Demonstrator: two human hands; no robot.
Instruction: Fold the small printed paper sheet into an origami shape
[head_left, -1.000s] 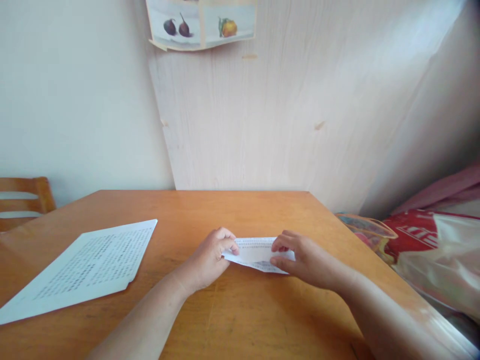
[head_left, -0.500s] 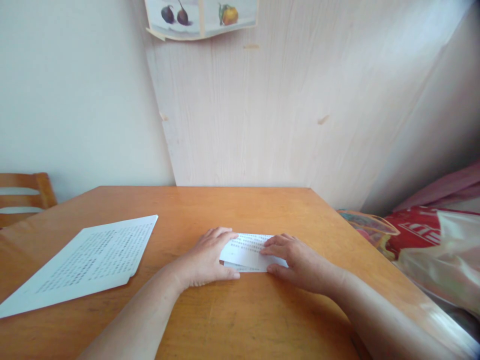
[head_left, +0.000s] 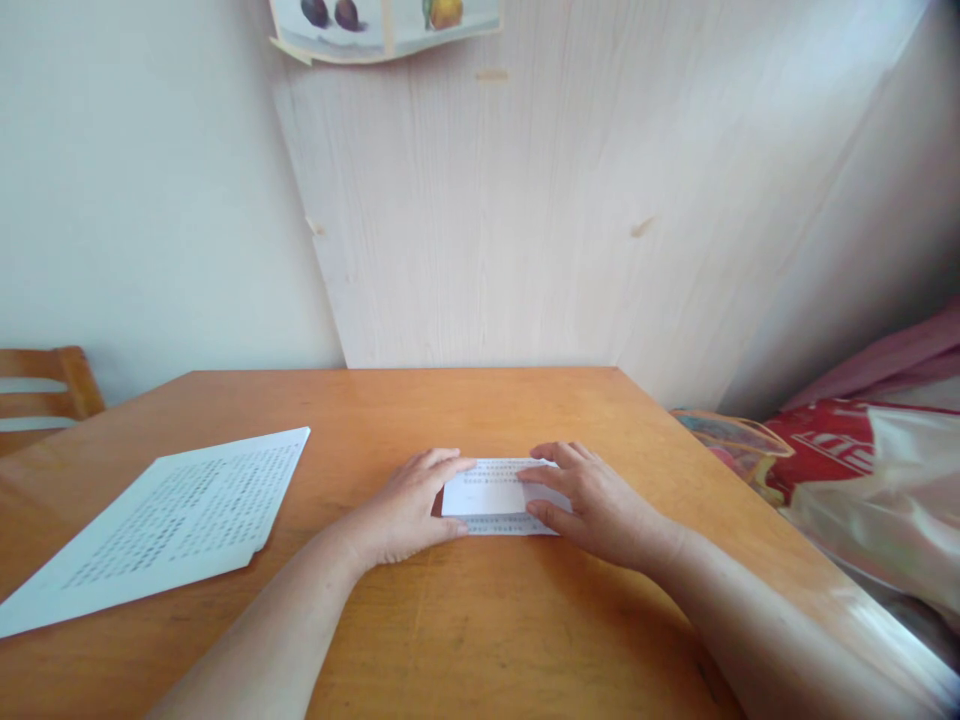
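A folded sheet of printed paper (head_left: 491, 497) lies on the wooden table between my hands, its upper flap blank along the near part and a strip of printed text showing beneath the near edge. My left hand (head_left: 409, 508) holds its left end, fingertips at the far corner and thumb at the near corner. At the other end my right hand (head_left: 596, 505) has its fingers and thumb on top of the flap, gripping the right side. The paper's right end is partly hidden under that hand.
A stack of printed sheets (head_left: 180, 510) lies on the table (head_left: 420, 640) at the left. Beyond the left edge stands a wooden chair (head_left: 71, 385). Red and clear plastic bags (head_left: 847, 445) are heaped past the right edge. A wall with a fruit picture (head_left: 382, 35) rises behind.
The upper flap's near edge has shifted away from me and lies straighter, showing more of the printed strip below. My right thumb has moved from the near edge onto the flap.
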